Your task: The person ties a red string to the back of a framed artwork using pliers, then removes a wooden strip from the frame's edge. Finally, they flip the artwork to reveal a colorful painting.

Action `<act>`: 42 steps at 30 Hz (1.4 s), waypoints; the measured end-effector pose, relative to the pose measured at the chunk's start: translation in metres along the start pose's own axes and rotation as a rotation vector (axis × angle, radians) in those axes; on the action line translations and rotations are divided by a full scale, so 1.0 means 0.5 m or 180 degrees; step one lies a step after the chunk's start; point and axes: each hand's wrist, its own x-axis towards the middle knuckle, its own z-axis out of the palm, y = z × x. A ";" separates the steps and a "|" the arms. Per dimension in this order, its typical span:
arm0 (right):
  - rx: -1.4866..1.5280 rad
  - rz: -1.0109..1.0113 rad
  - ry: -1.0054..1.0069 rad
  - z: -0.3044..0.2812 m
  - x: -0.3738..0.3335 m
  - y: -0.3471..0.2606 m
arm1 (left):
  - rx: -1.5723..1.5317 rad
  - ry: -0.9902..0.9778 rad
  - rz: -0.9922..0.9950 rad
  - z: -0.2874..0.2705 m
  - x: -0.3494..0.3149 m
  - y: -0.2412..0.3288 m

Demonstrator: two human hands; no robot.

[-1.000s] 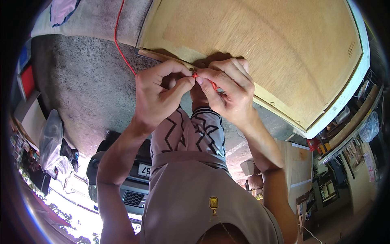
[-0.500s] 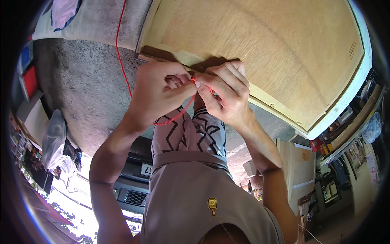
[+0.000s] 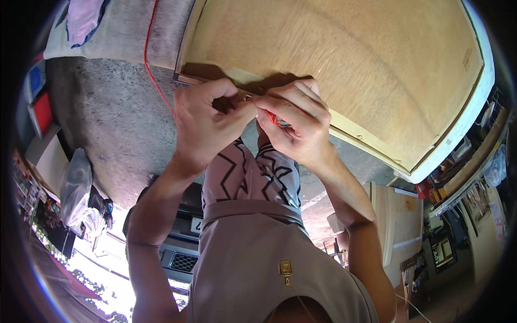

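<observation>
Red cord [image 3: 273, 117] is held bunched in the right hand [image 3: 300, 121], that grip being closed between thumb and fingers. Just beside it, the left hand [image 3: 202, 121] is pinched closed; whether anything is caught in its tips cannot be told. Both are held by the near edge of a wooden panel [image 3: 344, 70], above patterned trousers [image 3: 226, 172].

Rough grey concrete floor [image 3: 124, 129], surface darker toward the left, strong daylight [image 3: 105, 272] at lower left, vehicle front [image 3: 175, 245] with mesh grille beside the glare, pale wooden unit [image 3: 401, 220] at right, laden shelf [image 3: 474, 155] above, far right dim.
</observation>
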 end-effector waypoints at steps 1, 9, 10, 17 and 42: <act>-0.0009 0.0018 0.0010 -0.002 0.003 -0.003 | -0.0223 0.0189 0.0031 0.009 -0.010 -0.004; 0.0048 0.0105 -0.0078 -0.001 -0.001 0.001 | -0.0934 0.0459 -0.0225 0.022 -0.040 -0.008; 0.0026 0.0105 -0.0070 0.000 0.002 0.000 | -0.0576 0.0171 -0.0116 0.006 -0.033 -0.014; 0.0102 0.0392 -0.0236 -0.008 0.014 -0.016 | -0.1798 0.0401 -0.1112 0.007 -0.053 -0.005; -0.0350 0.0358 -0.0502 -0.004 0.027 -0.041 | -0.3400 -0.0880 -0.1802 -0.020 -0.156 0.011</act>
